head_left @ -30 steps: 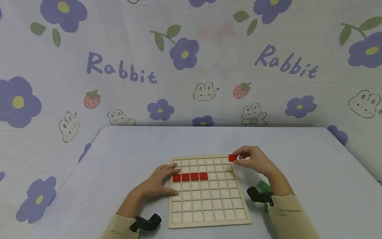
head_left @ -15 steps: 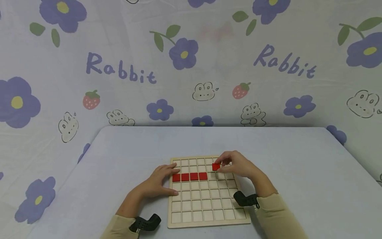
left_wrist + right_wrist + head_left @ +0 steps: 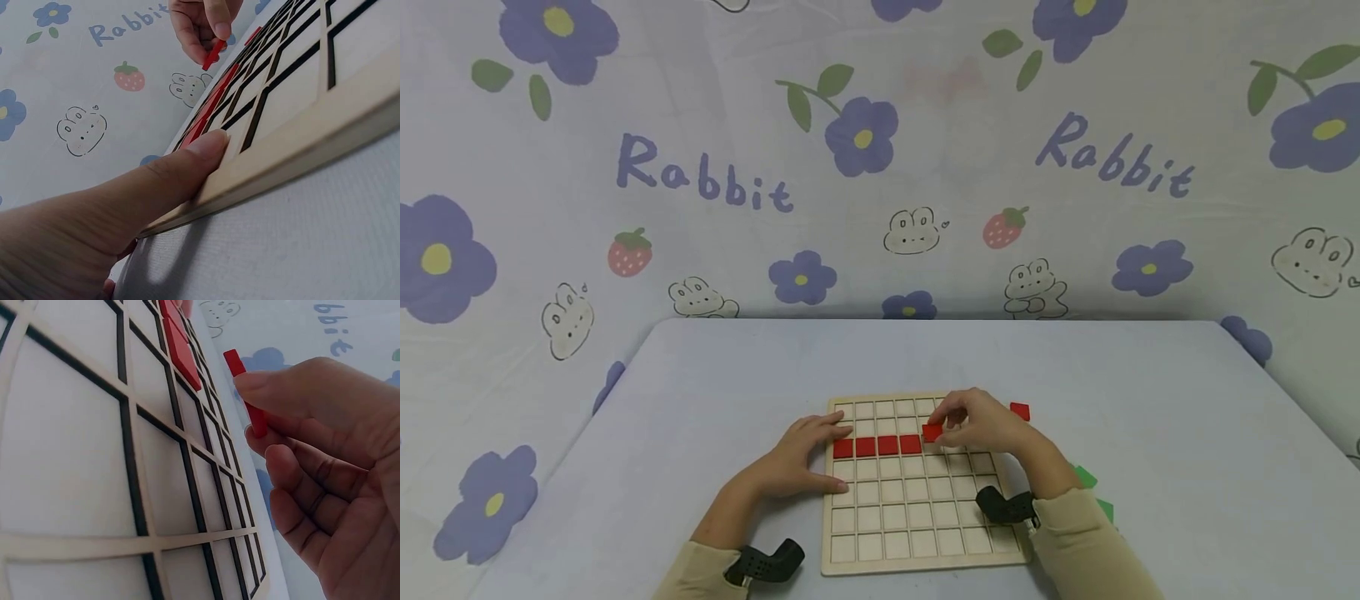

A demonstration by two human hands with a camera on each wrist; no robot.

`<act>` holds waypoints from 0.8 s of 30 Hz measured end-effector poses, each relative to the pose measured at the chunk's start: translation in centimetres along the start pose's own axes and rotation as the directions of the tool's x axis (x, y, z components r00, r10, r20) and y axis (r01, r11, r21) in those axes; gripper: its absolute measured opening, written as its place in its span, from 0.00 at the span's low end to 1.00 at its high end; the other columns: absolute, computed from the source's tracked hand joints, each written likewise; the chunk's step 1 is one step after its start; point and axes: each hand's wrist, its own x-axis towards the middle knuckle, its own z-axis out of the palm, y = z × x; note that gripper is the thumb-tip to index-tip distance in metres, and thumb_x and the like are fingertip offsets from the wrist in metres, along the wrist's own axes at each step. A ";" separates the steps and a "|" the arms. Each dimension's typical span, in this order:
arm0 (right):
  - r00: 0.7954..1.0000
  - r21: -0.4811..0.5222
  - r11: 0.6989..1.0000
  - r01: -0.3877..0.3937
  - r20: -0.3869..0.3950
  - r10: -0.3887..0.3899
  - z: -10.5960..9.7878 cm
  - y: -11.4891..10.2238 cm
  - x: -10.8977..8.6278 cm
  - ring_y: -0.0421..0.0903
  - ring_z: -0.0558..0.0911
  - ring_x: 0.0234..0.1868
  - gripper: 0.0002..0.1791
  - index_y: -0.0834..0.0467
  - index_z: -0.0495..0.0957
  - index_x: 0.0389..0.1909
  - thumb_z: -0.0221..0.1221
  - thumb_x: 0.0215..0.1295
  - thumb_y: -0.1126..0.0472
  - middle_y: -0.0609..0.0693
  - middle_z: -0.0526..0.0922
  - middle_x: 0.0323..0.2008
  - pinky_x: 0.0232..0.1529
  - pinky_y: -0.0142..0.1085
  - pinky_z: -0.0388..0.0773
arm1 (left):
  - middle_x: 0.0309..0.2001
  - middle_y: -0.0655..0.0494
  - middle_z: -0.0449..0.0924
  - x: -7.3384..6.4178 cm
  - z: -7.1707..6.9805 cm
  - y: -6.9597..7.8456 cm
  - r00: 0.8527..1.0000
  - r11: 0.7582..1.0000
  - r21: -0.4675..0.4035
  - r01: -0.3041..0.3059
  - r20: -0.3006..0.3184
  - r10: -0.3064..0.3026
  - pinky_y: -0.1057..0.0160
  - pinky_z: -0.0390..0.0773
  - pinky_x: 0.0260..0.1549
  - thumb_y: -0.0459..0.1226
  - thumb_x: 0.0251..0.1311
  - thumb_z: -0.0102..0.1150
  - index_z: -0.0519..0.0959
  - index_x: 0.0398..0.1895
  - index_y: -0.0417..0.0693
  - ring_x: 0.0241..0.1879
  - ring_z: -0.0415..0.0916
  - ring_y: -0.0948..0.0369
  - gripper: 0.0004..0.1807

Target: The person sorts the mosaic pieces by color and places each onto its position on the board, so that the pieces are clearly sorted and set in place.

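A wooden grid board (image 3: 890,569) with square cells lies on the table. Several red square tiles (image 3: 887,445) fill the left part of its third row from the back. My right hand (image 3: 981,421) pinches another red tile (image 3: 247,394) between thumb and fingertips. In the right wrist view that tile is tilted and held apart from the board, above it. My left hand (image 3: 801,457) rests on the board's left edge, fingers spread, with the thumb (image 3: 209,147) on the wooden rim.
To the right of the board lies a loose red tile (image 3: 1019,411). Green tiles (image 3: 1086,477) lie nearer, partly hidden by the right forearm. A white table (image 3: 760,358) stretches around the board, with a printed cloth behind it.
My right hand has carried its red tile left from the board's far right corner to beside the red row, and lower. The left hand has kept its place.
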 end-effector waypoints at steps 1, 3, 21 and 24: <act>1.000 0.001 1.000 0.001 0.005 -0.001 0.1 0.0 0.0 0.39 0.74 0.33 0.12 0.62 0.82 0.40 0.64 0.54 0.64 0.53 0.81 0.38 0.36 0.29 0.75 | 0.72 0.53 0.53 0.0 0.0 0.0 1.000 1.000 0.000 0.001 0.000 -0.001 0.38 0.50 0.66 0.52 0.44 0.71 0.66 0.66 0.53 0.71 0.45 0.47 0.43; 1.000 0.009 1.000 0.002 0.014 -0.002 0.2 0.1 0.1 0.39 0.74 0.32 0.12 0.63 0.82 0.40 0.65 0.53 0.64 0.53 0.80 0.37 0.36 0.29 0.75 | 0.72 0.53 0.53 0.0 0.0 -0.1 1.000 1.000 -0.001 0.001 -0.002 -0.001 0.38 0.50 0.66 0.51 0.44 0.71 0.66 0.65 0.52 0.71 0.45 0.47 0.43; 0.999 0.032 0.999 0.029 0.028 -0.030 0.8 1.3 0.1 0.37 0.75 0.34 0.11 0.63 0.82 0.38 0.66 0.52 0.66 0.54 0.80 0.38 0.37 0.27 0.77 | 0.72 0.52 0.53 -0.1 0.0 0.1 1.000 1.000 0.000 -0.001 -0.004 0.001 0.38 0.51 0.65 0.52 0.44 0.70 0.66 0.65 0.52 0.71 0.46 0.47 0.43; 0.999 0.037 0.999 0.032 0.029 -0.034 0.8 1.4 0.2 0.37 0.75 0.34 0.11 0.64 0.82 0.38 0.66 0.52 0.67 0.54 0.80 0.38 0.37 0.27 0.77 | 0.72 0.52 0.53 -0.1 0.0 0.2 1.000 1.000 0.006 0.002 -0.004 -0.002 0.38 0.51 0.65 0.52 0.44 0.70 0.66 0.65 0.52 0.71 0.45 0.46 0.43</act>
